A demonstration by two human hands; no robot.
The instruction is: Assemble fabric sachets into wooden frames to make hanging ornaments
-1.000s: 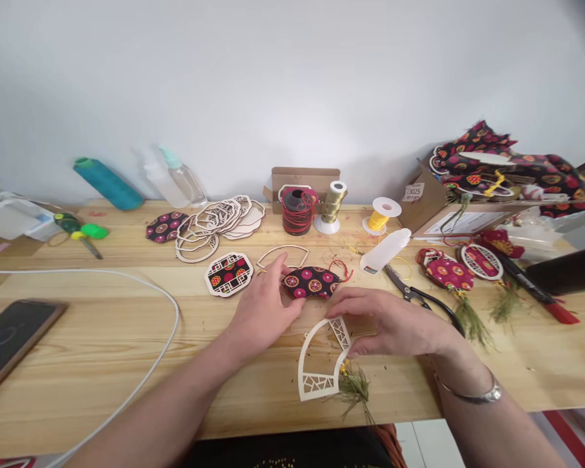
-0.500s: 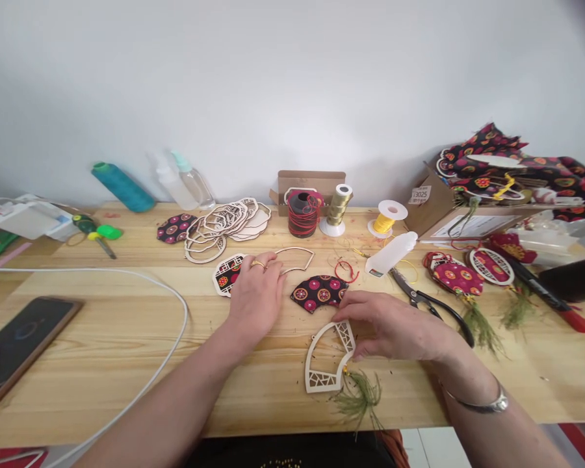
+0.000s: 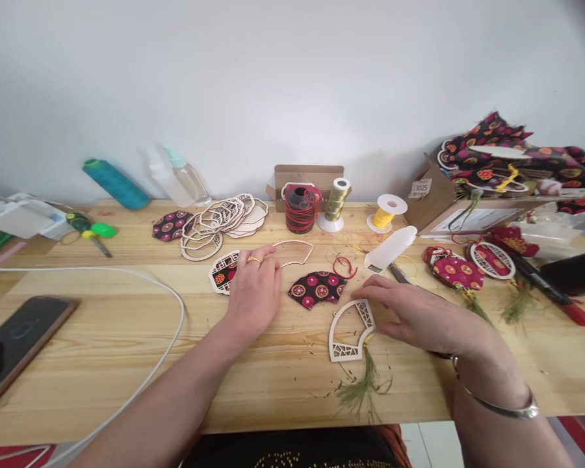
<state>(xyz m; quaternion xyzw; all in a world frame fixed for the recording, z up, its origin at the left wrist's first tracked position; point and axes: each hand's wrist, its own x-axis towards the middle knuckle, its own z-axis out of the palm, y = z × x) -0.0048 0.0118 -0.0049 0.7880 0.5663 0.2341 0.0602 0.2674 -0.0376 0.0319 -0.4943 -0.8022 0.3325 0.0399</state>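
Note:
My right hand (image 3: 414,316) pinches the right end of a pale wooden fan-shaped frame (image 3: 338,335) with lattice corners. A green tassel (image 3: 363,387) hangs from its inner curve by yellow thread. My left hand (image 3: 254,289) is palm down, fingers bent and close together at the left end of a thin fan-shaped wooden outline (image 3: 302,244); its fingertips are partly hidden. Beside that hand an octagonal lattice piece with patterned fabric (image 3: 219,276) lies partly covered. Between my hands rests a dark fan-shaped fabric piece (image 3: 316,288) with round pink and orange motifs.
Behind are a pile of wooden frames (image 3: 219,218), red cord (image 3: 299,211), gold thread (image 3: 336,205) and a yellow spool (image 3: 384,214). A white squeeze bottle (image 3: 390,249), finished ornaments (image 3: 455,266) and a full cardboard box (image 3: 431,201) stand right; a phone (image 3: 24,338) and white cable (image 3: 178,312) left.
My right hand has moved right and slightly away from me, taking the lattice fan frame and its tassel along. My left hand stays in nearly the same place.

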